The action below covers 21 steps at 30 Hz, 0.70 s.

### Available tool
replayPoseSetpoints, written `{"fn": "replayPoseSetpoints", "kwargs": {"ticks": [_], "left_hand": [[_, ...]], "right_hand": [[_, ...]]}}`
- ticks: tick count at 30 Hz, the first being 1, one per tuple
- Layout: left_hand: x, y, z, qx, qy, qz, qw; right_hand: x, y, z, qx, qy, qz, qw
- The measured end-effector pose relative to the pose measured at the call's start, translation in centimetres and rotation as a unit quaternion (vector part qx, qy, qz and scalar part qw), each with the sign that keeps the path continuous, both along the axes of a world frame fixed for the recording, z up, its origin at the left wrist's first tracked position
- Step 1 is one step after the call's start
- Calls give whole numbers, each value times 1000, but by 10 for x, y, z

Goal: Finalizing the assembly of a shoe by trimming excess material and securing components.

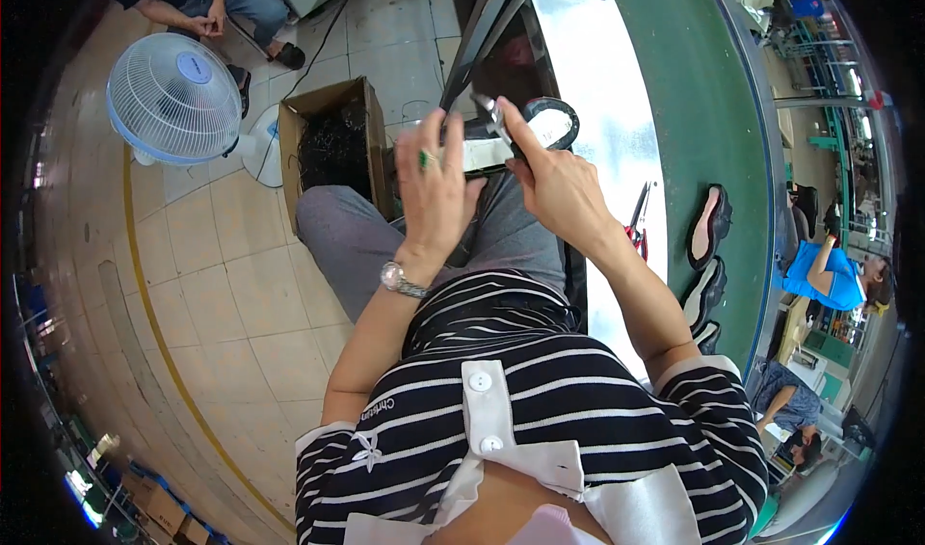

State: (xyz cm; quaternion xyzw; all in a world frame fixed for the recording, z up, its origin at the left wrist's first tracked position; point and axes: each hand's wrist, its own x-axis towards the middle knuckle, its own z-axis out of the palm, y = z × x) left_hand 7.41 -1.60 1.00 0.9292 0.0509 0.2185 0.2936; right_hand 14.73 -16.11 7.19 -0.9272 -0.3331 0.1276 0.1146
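My right hand point(564, 184) is closed around a slim metal tool point(495, 116) whose tip points up and left; blur hides its exact kind. Below and beyond it is a shoe sole point(557, 124) with a black rim and a whitish inner face, lying between my hands and partly covered by them. My left hand point(434, 184) is smeared by motion at the fingertips. Its fingers are stretched out and apart beside the near-left end of the sole, and no object shows in them.
Red-handled pliers or scissors point(639, 229) lie on the white tabletop point(617, 92) at right. Several black soles point(710, 227) rest on the green conveyor belt point(679, 92). Left of my knees stand a cardboard box point(374, 150) of black scraps and a fan point(175, 97). Other people sit nearby.
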Motion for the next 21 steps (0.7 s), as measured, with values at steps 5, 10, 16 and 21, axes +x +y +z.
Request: {"fn": "replayPoseSetpoints", "kwargs": {"ticks": [5, 10, 16, 21], "left_hand": [[-4, 25, -5, -51, 47, -2, 998], [-5, 29, -14, -102, 22, -10, 995], [-3, 39, -10, -114, 54, -65, 990], [-15, 44, -13, -108, 72, -74, 989]], "right_hand": [[-9, 11, -12, 71, -11, -42, 997], [-11, 19, 7, 75, -2, -11, 997], [3, 15, -10, 4, 52, 8, 999], [38, -1, 5, 37, -38, -39, 998]]}}
